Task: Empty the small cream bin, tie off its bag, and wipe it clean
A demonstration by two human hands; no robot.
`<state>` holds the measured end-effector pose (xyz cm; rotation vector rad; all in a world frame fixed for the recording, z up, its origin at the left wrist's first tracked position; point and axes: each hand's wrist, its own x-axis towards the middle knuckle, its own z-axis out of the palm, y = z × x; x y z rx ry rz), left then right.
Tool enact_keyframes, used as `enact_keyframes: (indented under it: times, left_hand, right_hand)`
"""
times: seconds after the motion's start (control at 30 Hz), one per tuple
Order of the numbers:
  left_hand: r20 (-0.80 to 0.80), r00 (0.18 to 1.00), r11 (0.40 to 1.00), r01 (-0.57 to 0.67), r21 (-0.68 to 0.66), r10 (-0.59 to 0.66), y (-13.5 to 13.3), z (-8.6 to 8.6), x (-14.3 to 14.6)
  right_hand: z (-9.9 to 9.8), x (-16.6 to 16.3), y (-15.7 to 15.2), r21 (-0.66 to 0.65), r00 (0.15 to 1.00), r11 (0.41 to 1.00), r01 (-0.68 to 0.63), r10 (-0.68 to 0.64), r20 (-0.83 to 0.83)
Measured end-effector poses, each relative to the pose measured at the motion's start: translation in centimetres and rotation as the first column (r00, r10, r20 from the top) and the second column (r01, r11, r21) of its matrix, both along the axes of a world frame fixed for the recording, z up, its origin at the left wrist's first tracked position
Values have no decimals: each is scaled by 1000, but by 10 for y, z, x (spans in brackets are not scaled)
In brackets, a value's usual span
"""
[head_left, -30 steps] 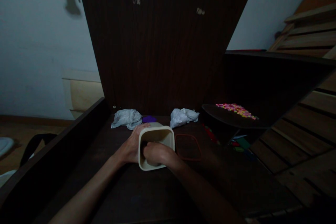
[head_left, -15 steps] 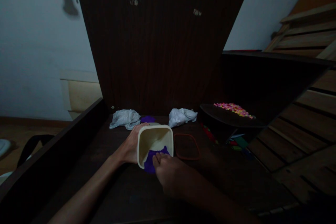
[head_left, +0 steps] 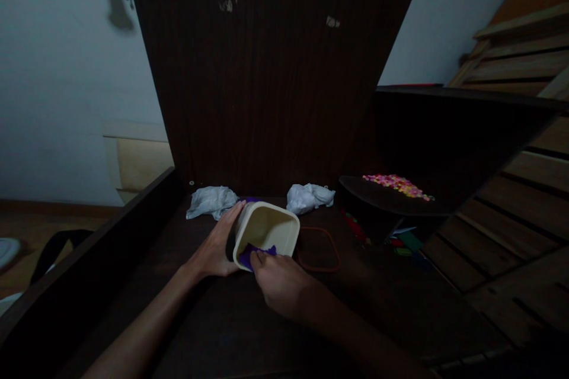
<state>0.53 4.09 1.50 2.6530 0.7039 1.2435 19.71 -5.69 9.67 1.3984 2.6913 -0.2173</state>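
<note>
A cream plastic container (head_left: 284, 222) with rounded corners is tipped so its mouth faces me. My left hand (head_left: 217, 251) grips it around its left side, the fingers running behind. Inside the mouth, at the lower rim, my right hand (head_left: 280, 281) presses a purple cloth (head_left: 249, 254) against the inner wall, its fingers closed on the cloth. To the right of the container a lid with a reddish-brown rim (head_left: 326, 269) lies flat on the dark wooden desk (head_left: 213, 331).
Two crumpled whitish plastic bags (head_left: 211, 201) lie along the back panel, with something purple between them. A corner shelf (head_left: 377, 195) at the right bears a string of colourful beads (head_left: 400, 185). Below it are green and red items (head_left: 409, 241). A raised edge (head_left: 111, 231) bounds the left.
The container has turned and tilted, its mouth now slanting to the right. My right hand has moved slightly up and left with the cloth, further into the container.
</note>
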Motion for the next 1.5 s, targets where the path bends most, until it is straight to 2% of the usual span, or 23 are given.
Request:
enact_keyframes:
  times: [0.17,0.43,0.57,0.67,0.77,0.87,1.0,1.07,1.13,1.2,1.27,1.37,1.5]
  left_hand:
    - [59,996,996,-64,62,61,-3,-2,1]
    - [107,994,999,-30,39,26,-4,-11,11]
    - [116,991,995,-73,68,65,-1,-18,13]
    - [105,994,997,-42,72,34,2,-22,10]
    - [98,995,999,-10,53,5,5,-23,5]
    - [103,995,999,-11,30,8,9,-22,0]
    - [56,998,999,2,55,-5,11,-19,0]
    - [35,999,997,13,80,-16,11,-16,0]
    - [31,999,995,11,99,-14,9,-14,1]
    - [27,999,994,15,108,-18,7,-12,1]
    - [32,999,994,29,103,-32,5,-11,2]
    - [50,998,995,43,87,-48,5,-12,3]
    - [63,998,998,28,49,-31,5,-15,4]
  right_hand:
    - [4,-4,8,-24,975,992,122,-124,-183]
    - [-5,-22,22,-85,874,971,221,-236,-425]
    - [-9,-35,19,-110,802,964,240,-261,-537]
    - [-12,-41,12,-132,773,959,251,-281,-569]
    - [-13,-38,4,-155,825,968,197,-249,-508]
    - [-11,-24,-5,-136,896,988,72,-124,-427]
    - [-6,0,-12,5,931,997,-71,68,-359]
    - [-2,7,-11,93,945,983,-156,176,-277]
    - [3,7,-7,106,955,968,-229,245,-169]
    - [7,1,-1,51,971,975,-216,220,-90]
    - [7,-8,7,-18,988,989,-145,144,-47]
    - [0,-21,24,-101,997,992,-76,75,-9]
    - [-12,-34,54,-139,997,988,-63,68,35]
